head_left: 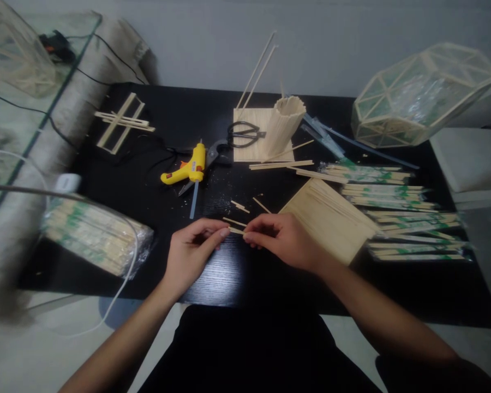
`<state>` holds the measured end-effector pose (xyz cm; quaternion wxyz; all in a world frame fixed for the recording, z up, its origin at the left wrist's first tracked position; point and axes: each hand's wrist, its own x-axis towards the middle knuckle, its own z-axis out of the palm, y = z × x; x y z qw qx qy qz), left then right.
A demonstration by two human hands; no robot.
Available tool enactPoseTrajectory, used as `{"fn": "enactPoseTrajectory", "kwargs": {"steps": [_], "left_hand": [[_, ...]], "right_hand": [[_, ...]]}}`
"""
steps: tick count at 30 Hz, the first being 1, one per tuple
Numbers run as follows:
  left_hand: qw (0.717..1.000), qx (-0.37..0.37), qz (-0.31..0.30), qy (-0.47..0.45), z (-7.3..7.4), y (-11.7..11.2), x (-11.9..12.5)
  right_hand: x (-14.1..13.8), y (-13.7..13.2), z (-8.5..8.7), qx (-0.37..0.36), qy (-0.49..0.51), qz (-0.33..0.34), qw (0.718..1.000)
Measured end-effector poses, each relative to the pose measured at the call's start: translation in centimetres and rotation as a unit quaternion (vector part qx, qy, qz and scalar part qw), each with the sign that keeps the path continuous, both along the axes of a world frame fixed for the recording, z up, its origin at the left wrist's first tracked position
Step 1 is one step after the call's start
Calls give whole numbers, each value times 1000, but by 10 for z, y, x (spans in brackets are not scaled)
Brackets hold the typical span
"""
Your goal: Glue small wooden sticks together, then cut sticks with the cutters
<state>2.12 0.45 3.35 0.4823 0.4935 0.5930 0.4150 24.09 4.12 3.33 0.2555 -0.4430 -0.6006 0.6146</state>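
Observation:
My left hand (194,245) and my right hand (280,237) meet over the near middle of the black table (229,284). Both pinch the ends of one short wooden stick (236,231) between thumb and fingers. A few loose short sticks (240,207) lie on the table just beyond my fingers. A flat panel of glued sticks (331,218) rests right beside my right hand.
A yellow glue gun (188,168), black scissors (245,134) and a stick cup (284,125) on a square mat sit farther back. Wrapped chopsticks (396,213) lie at right, a bagged bundle (94,234) at left, a stick-frame dome (421,93) at far right.

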Motion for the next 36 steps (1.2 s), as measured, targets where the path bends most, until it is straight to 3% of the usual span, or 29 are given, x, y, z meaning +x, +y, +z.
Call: {"fn": "enactPoseTrajectory", "kwargs": {"steps": [5, 9, 14, 20, 25, 36], "left_hand": [[1000, -9, -18, 5, -2, -4, -1], [1000, -20, 7, -14, -7, -8, -3], [999, -31, 27, -31, -13, -12, -5], [997, -41, 41, -59, -13, -12, -7], [996, -46, 46, -67, -13, -11, -8], [996, -38, 39, -65, -12, -9, -9]], "right_hand": [[0, 2, 1, 21, -29, 7, 999], [-1, 4, -1, 105, -56, -39, 992], [-8, 3, -7, 243, -156, -41, 956], [-19, -4, -14, 303, -280, 2, 911], [-21, -6, -21, 347, -304, 23, 887], [-18, -7, 5, 288, -135, 12, 948]]}}
